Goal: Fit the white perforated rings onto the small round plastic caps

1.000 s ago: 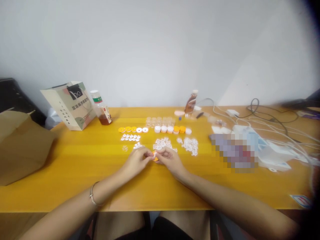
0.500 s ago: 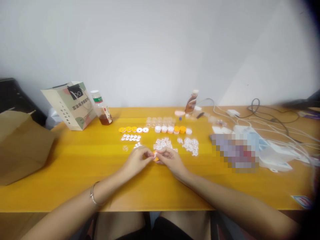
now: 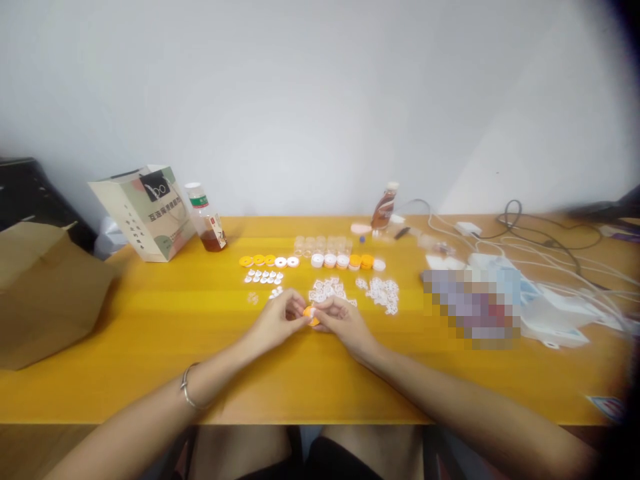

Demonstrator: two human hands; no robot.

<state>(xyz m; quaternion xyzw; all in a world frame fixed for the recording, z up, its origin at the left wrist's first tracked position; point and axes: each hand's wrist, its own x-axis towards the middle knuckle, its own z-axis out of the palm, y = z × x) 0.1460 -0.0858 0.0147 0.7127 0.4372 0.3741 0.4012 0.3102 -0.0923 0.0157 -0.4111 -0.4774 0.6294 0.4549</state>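
Between my two hands, low over the table, is a small round orange cap-like piece [image 3: 313, 320] with something white on it. My left hand [image 3: 283, 317] pinches its left side, and my right hand [image 3: 345, 323] grips it from the right; my fingers hide part of it. Just beyond them lie a pile of small white pieces [image 3: 327, 289] and a second pile of white pieces [image 3: 383, 294]. Near my left fingertips are small white knobs [image 3: 275, 292]. Farther back run a row of yellow and white rings [image 3: 270, 261] and a row of white and orange caps [image 3: 343, 261].
Clear plastic cups [image 3: 323, 245] stand behind the caps. A paper bag [image 3: 143, 213] and a large bottle [image 3: 205, 220] are at the back left, a brown bag [image 3: 50, 293] at the left edge. A drink bottle [image 3: 385, 208], cables [image 3: 540, 243] and plastic packaging [image 3: 550, 313] occupy the right.
My hands stay together, and more of the orange piece shows between my fingers now. The whole view has shifted slightly; the things on the table look unmoved.
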